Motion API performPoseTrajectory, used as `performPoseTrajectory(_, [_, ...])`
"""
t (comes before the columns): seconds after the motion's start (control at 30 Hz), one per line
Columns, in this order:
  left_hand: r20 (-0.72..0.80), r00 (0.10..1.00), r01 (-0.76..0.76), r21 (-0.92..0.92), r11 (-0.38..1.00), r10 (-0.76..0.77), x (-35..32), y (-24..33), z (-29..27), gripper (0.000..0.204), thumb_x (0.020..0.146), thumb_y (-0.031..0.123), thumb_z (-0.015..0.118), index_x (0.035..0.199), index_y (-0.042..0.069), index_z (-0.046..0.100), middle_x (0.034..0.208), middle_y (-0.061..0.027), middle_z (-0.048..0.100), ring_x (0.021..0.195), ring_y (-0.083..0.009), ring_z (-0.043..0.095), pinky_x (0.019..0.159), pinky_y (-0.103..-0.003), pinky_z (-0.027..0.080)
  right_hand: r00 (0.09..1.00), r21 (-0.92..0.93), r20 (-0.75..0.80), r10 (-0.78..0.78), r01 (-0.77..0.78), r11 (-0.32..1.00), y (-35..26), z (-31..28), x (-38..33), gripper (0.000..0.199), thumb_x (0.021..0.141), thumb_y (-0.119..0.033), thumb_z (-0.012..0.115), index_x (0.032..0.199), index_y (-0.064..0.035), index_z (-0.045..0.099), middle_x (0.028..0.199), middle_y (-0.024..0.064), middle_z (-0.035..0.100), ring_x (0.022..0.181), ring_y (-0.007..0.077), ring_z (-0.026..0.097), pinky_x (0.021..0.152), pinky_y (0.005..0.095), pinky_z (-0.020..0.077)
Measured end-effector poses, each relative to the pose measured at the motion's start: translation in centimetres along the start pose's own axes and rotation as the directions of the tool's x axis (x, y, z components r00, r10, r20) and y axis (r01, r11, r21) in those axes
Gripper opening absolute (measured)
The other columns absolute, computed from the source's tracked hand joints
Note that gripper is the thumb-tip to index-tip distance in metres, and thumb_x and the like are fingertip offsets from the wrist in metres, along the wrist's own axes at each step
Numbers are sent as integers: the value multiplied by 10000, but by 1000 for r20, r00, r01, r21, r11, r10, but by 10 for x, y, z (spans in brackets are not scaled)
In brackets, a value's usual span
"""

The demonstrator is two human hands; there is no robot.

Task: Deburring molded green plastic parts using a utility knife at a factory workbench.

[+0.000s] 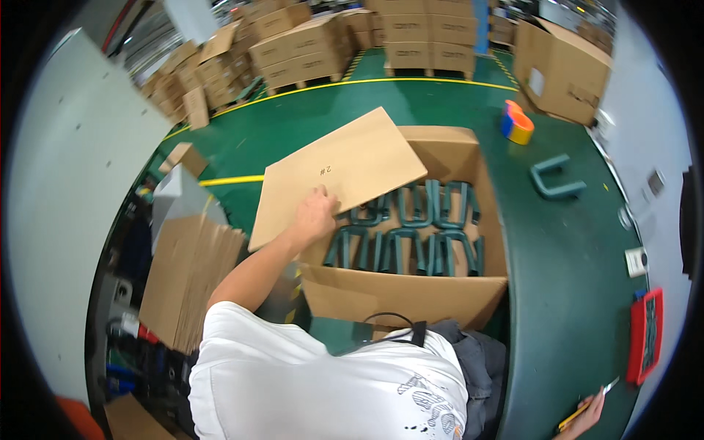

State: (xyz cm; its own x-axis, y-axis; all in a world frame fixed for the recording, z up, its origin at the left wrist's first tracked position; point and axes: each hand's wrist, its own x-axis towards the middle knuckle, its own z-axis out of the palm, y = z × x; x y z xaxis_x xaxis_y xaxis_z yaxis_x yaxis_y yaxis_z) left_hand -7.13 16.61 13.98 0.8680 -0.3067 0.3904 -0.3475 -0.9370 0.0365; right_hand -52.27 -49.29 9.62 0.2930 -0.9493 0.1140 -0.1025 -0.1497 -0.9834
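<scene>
My left hand [317, 214] grips the near edge of a flat cardboard sheet [359, 154], fingers on its top face. The sheet slants over the far left part of an open carton [403, 293] and covers some of it. Inside stand several green U-shaped parts [402, 232], in rows. At the lower right, over the bench, my right hand [585, 419] is closed around a slim yellow tool with a pale, pointed tip; its exact kind I cannot make out.
On the green bench [543, 293] at right lie a loose green U-shaped part [561, 189], tape rolls [518, 126] and a red tray [645, 336]. Folded cardboard [180, 275] leans at left. Stacked cartons [304, 55] and a large box [561, 70] stand farther back.
</scene>
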Motion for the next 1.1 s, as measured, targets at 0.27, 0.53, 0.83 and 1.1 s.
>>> performPoseTrajectory(0.27, [553, 660, -428, -280, 859, 509, 7, 125, 81, 131, 649, 34, 558, 763, 0, 612, 995, -188, 472, 911, -369, 515, 762, -426, 456, 996, 121, 85, -7, -4, 993, 15, 24, -3, 320, 959, -221, 525, 1179, 6, 572, 623, -18, 483, 484, 31, 414, 432, 171, 329])
performPoseTrajectory(0.53, [623, 414, -309, -590, 746, 664, -6, 118, 129, 215, 739, 188, 628, 814, -11, 606, 1018, -182, 485, 931, -362, 519, 796, -414, 446, 998, 102, 58, 9, -15, 995, 13, 19, -10, 325, 964, -213, 511, 1187, 18, 561, 625, -14, 482, 497, 33, 415, 447, 166, 331])
performPoseTrajectory(0.83, [438, 818, -258, -299, 919, 373, 23, 124, 145, 610, 871, 418, 526, 1366, 96, 376, 1395, -312, 251, 1298, -501, 212, 1073, -550, 212, 997, 48, 83, 6, -10, 999, 13, 15, -12, 337, 966, -202, 501, 1186, 51, 542, 623, -2, 487, 501, 40, 425, 444, 175, 351])
performPoseTrajectory(1.1, [425, 900, 32, -295, 955, 102, 77, 188, 151, 533, 855, 294, 563, 1316, 74, 411, 1351, -270, 374, 1270, -412, 340, 1036, -500, 303, 999, 38, 24, 30, -31, 999, -5, 27, -26, 297, 949, -164, 517, 1126, 69, 563, 606, 5, 497, 484, 53, 427, 445, 182, 343])
